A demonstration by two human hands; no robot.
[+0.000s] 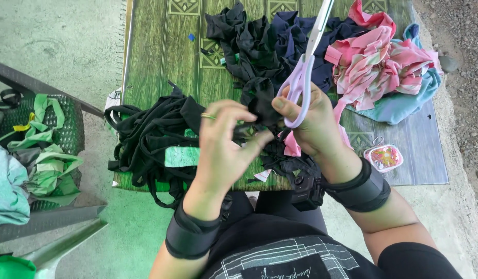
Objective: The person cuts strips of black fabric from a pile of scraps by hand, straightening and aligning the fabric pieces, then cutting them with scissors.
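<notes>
The person is working a small piece of black stretch fabric (259, 103) held up over the near edge of the green wood-patterned table (156, 57), and the step in hand looks like the moment between cuts, with the cloth being arranged rather than snipped. The left hand (223, 142) is pinching the fabric's lower edge between thumb and fingertips. The right hand (311, 121) is gripping its upper part while one pair of lilac-handled scissors (303, 67) is hanging off its fingers, blades pointing toward the far edge. A next cut would probably call for stretching the cloth taut and turning the blades in. On the table, one heap of black strips (151, 139) is lying at the near left corner, one dark pile (265, 41) at the far edge, one pink and teal bundle (389, 72) at the right edge, and one small clear case (383, 157) near the near right corner.
</notes>
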